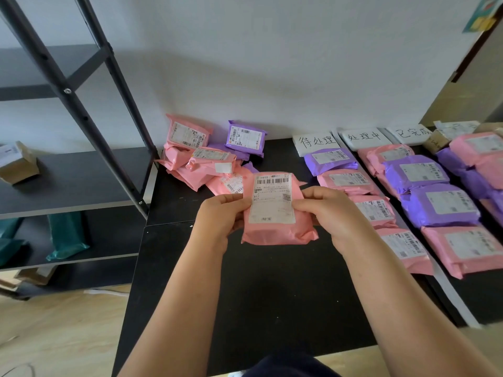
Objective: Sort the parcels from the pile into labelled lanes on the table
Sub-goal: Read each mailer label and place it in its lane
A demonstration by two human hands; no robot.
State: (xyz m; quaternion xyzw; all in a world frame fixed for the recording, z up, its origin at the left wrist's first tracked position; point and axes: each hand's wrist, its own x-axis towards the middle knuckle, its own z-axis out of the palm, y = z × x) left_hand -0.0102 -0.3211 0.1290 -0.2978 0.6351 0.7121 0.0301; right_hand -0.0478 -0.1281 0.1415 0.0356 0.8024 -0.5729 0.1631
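Black table below me: over its middle I hold a pink parcel, left hand and right hand each pinching a side, shipping label facing up. I judge this the label-reading step. Next I must match it to one of the lane cards at right, away from the pile.

Crinkled pink plastic parcel, paper label

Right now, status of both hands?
Left hand: closed, gripping the left edge of the pink parcel.
Right hand: closed, gripping the same parcel's right edge.
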